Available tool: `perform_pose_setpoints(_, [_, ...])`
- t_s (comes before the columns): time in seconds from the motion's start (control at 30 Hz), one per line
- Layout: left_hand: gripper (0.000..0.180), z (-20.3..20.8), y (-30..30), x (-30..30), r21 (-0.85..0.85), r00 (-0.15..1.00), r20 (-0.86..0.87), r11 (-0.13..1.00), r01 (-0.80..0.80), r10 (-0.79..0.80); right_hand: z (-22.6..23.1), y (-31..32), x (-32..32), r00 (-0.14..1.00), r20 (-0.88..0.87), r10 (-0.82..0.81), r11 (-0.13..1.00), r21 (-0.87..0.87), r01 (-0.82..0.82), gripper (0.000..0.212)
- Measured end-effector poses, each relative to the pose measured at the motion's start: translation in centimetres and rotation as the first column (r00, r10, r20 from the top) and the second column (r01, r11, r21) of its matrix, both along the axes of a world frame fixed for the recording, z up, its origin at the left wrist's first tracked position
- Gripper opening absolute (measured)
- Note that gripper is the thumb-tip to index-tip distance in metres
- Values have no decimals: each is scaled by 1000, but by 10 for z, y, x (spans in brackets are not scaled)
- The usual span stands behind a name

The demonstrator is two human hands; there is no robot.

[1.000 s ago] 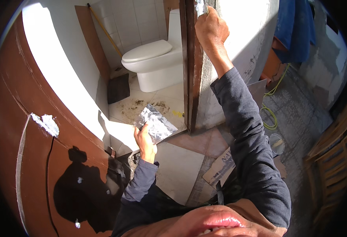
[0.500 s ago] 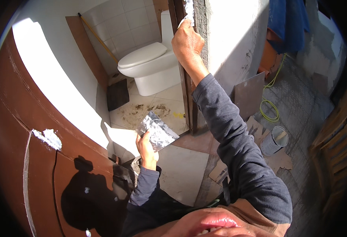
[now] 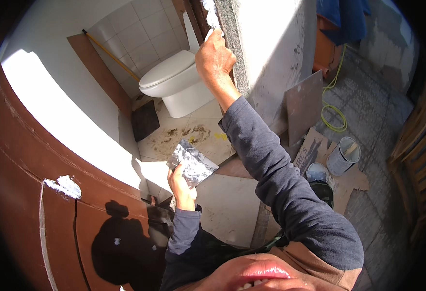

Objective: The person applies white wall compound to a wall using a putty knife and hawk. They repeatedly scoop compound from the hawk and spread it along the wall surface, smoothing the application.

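My left hand [image 3: 180, 188] grips the edge of a flat metal plate [image 3: 193, 164] smeared with white putty, held out over the doorway floor. My right hand [image 3: 216, 57] is raised, its fingers closed against the dark door frame [image 3: 195, 9]. A white streak of putty [image 3: 212, 14] runs up the joint between frame and rough wall edge, just above my knuckles. Whatever the right fingers hold is mostly hidden; only a pale bit shows at their tips. On the brown door [image 3: 19, 145] at left is another white putty patch [image 3: 63, 186].
Beyond the doorway stand a white toilet [image 3: 174, 72], a yellow pole [image 3: 113, 57] and a dark mat [image 3: 145, 121]. On the right, an open can [image 3: 341, 157] and a smaller container [image 3: 317, 172] sit on cardboard [image 3: 312, 148], near a leaning board [image 3: 303, 106] and a yellow-green hose [image 3: 334, 119].
The view has shifted, so more of the floor by the can shows. My right hand stays up at the frame, slightly lower along the putty streak; my left still holds the plate.
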State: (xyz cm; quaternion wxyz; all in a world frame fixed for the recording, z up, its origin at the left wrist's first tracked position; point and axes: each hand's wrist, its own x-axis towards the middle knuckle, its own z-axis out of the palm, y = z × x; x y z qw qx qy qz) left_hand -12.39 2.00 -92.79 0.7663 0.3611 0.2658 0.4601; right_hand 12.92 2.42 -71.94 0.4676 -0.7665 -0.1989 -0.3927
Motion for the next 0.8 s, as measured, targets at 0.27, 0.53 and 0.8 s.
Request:
perform_pose_setpoints(0.27, [27, -5, 3, 1, -28, 1000, 13, 1000, -7, 8, 20, -33, 26, 917, 371, 145, 985, 36, -170, 33])
perform_pose_setpoints(0.53, [38, -17, 9, -1, -24, 999, 28, 999, 40, -39, 55, -40, 110, 761, 630, 154, 980, -198, -34, 36])
perform_pose_setpoints(0.8, [32, -12, 5, 0, 15, 994, 84, 998, 62, -63, -18, -58, 73, 814, 527, 243, 946, -315, -79, 37])
